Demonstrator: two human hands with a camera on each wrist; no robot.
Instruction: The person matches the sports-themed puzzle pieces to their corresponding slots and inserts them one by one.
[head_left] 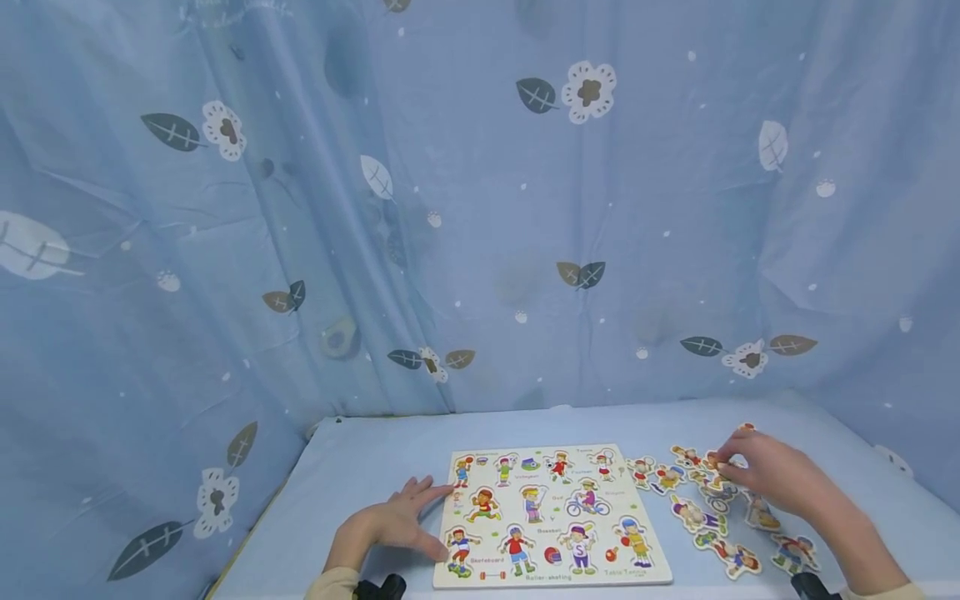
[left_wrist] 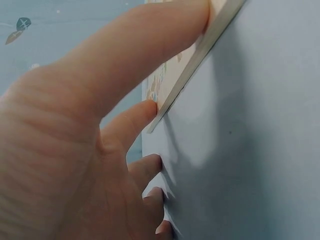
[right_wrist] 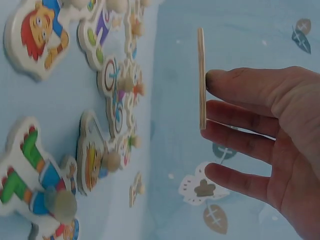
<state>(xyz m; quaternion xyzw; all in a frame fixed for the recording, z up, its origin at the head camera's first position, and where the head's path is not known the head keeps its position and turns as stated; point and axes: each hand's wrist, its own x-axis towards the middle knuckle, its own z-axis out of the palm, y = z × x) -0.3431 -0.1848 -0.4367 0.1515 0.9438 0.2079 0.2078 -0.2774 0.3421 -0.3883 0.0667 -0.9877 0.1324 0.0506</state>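
A flat wooden puzzle board (head_left: 651,562) printed with children playing sports lies before me. My left hand (head_left: 393,521) is at its left side, fingers spread. In the left wrist view, the thumb (left_wrist: 145,45) presses on the board's edge and the index fingertip touches it farther along; the other fingertips reach down to the tabletop. Above the loose pieces, my right hand (head_left: 776,471) pinches a thin wooden puzzle piece (right_wrist: 202,80) between thumb and fingers. That piece shows edge-on in the right wrist view, so its picture is hidden.
Several loose knobbed puzzle pieces lie right of the board, some overlapping, among them a roller skater (right_wrist: 47,175) and a red-haired figure (right_wrist: 37,30). A pale blue cloth covers the table (head_left: 360,458). Behind it hangs a blue patterned curtain (head_left: 480,208).
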